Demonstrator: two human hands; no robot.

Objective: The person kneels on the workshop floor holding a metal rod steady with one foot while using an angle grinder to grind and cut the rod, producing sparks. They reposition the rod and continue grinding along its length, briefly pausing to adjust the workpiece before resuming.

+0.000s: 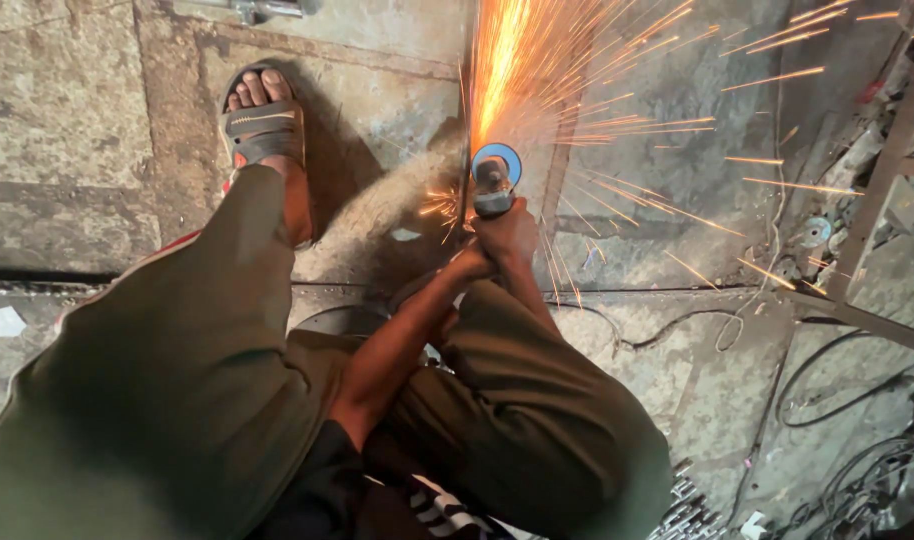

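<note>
On the grey stone floor, our hands wrap fingers tight around a blue-disc metal grinder throwing orange sparks.

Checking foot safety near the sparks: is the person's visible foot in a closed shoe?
No: the foot wears an open sandal with bare toes, left of the sparks flying from the angle grinder.

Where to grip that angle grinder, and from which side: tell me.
Grip the angle grinder by its rear body, from the near side behind the disc, where the hands already wrap it. The blue-guarded disc faces away and sparks fly forward, so that end looks safest.
</note>
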